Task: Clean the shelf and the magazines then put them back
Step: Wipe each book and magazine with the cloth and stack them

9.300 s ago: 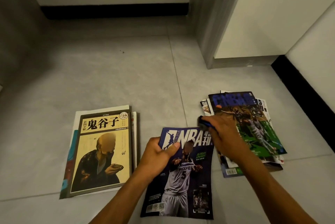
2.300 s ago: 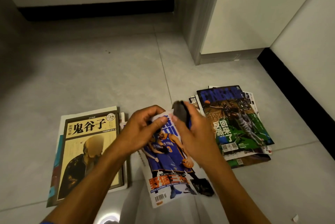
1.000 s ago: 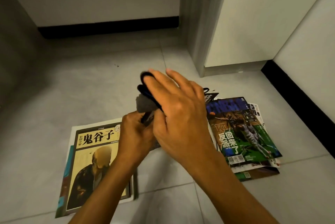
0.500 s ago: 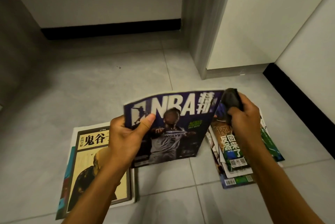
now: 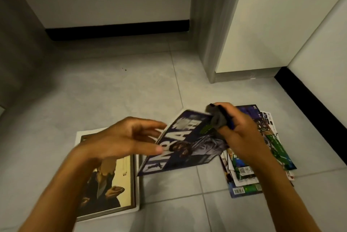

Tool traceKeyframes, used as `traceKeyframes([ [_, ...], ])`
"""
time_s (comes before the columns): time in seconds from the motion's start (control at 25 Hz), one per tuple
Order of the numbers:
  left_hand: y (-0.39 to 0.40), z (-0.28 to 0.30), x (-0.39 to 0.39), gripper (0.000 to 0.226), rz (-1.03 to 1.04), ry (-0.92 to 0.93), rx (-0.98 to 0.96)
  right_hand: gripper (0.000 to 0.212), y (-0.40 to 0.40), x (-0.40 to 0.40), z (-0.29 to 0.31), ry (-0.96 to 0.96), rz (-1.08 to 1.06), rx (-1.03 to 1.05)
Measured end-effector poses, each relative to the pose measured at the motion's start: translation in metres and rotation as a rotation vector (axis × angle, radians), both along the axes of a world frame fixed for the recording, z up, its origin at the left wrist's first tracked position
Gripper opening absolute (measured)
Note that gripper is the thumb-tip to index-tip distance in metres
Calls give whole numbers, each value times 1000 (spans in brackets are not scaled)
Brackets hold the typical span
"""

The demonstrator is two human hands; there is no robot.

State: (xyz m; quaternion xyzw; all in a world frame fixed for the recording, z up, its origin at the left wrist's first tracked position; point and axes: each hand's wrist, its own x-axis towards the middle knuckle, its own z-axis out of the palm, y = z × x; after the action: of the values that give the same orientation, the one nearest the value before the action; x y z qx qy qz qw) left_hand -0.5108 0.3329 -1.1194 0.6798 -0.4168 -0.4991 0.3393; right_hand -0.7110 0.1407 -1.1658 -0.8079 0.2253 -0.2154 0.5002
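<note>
Right grip (image 5: 238, 134): fingers curled round a grey cloth (image 5: 217, 121), pinching the NBA magazine (image 5: 187, 143) by its corner | Left grip (image 5: 127, 137): spread, fingers straight, beside the magazine's edge | Magazine: tilted above the floor (image 5: 112, 90), between book (image 5: 109, 181) and magazine pile (image 5: 262, 166).

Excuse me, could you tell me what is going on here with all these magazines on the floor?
A person is cleaning magazines over a tiled floor. The right hand grips a grey cloth against the top corner of a blue basketball magazine, which is tilted and blurred. The left hand is open beside its edge. One stack of books lies to the left, and a fanned pile of magazines lies to the right.
</note>
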Motion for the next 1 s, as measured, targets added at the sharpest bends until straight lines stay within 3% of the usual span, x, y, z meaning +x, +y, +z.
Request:
traceKeyframes([
  [0.16, -25, -22, -34, 11, 302, -278, -225, 35, 30, 19, -2, 49, 76, -159],
  [0.36, -19, -37, -31, 18, 366, -389, -459, 53, 85, 45, 9, 42, 23, -493],
  [0.56, -17, -33, -35, 16, 426, -466, -573, 50, 91, 56, 3, -35, -114, -735],
  [0.68, -13, -29, -32, 12, 465, -420, -539, 51, 80, 52, -7, -18, -96, -701],
  [0.76, -8, -23, -33, 2, 533, -314, -485, 50, 59, 37, -20, 46, -168, -645],
  [0.88, -2, -13, -32, 7, 567, -253, -479, 44, 16, 4, -43, 169, -307, -614],
  [0.96, 1, -12, -30, 7, 577, -240, -482, 38, -5, -14, -51, 169, -461, -351],
  [1.0, 2, -13, -30, 8, 596, -220, -479, 37, -12, -20, -52, 98, -529, -58],
])
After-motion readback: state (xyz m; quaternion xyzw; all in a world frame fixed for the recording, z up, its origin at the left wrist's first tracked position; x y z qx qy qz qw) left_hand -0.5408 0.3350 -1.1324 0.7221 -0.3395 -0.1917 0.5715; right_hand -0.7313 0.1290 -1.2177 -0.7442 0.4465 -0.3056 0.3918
